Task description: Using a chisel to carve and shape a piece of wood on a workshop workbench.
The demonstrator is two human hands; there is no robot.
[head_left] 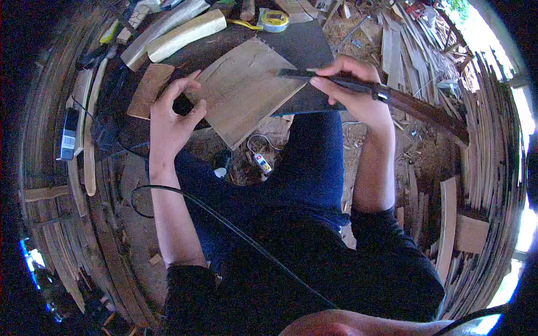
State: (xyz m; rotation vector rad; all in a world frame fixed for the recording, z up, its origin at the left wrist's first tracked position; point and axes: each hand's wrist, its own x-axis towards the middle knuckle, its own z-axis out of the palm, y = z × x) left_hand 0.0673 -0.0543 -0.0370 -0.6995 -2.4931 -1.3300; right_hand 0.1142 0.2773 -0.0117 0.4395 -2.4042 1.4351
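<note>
A flat, square-cut wooden board (246, 84) lies on a dark work surface in front of me, its lower corner jutting past the near edge. Beside its left edge is my left hand (176, 103), thumb and fingers curved apart with a gap between them; I cannot tell whether they touch the board. My right hand (353, 84) grips a long-handled knife (420, 106) near its blade. The dark blade points left, over the board's right part, and the brown handle runs back under my right wrist toward the right.
A smaller brown wood piece (151, 89) lies left of the board. Behind are pale split logs (188, 35) and a yellow tape measure (274, 21). A power strip (261, 163) sits on the ground below. Wood strips (414, 61) pile up at right. A black cable (235, 229) crosses my left forearm.
</note>
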